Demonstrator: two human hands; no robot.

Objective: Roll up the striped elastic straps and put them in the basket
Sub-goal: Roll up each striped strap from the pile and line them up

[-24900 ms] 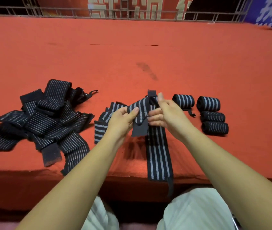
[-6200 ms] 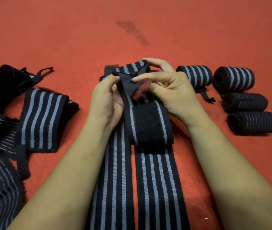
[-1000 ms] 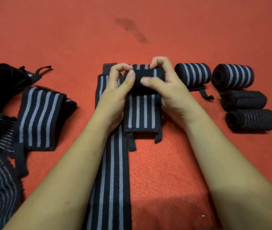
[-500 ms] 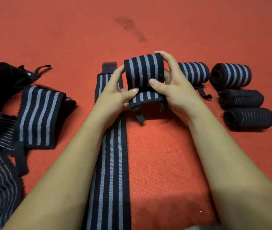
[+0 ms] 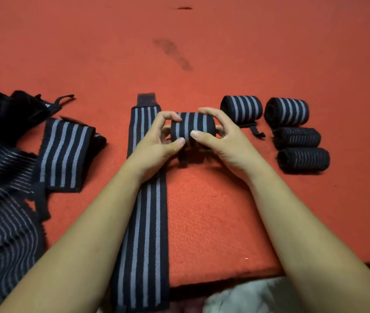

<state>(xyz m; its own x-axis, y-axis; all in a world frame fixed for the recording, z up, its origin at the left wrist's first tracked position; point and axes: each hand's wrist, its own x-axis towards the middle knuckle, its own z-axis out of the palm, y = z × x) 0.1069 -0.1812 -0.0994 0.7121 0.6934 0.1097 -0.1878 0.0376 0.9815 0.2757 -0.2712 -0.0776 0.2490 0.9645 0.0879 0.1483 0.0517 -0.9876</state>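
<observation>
A: Hands?
B: Left hand [image 5: 157, 141] and right hand [image 5: 220, 136] curled, pinching rolled strap [image 5: 192, 127] by its ends, low over tabletop [image 5: 202, 211].
A: Change?
B: Striped tail hung loose before; now wound in.

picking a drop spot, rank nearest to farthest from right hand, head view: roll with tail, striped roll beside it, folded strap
1. roll with tail, beside the right hand
2. striped roll beside it, farther right
3. folded strap, far left

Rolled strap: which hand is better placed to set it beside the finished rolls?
Probably right: the right hand grips the rolled strap on the side nearest the finished rolls; the left hand is farther.
</observation>
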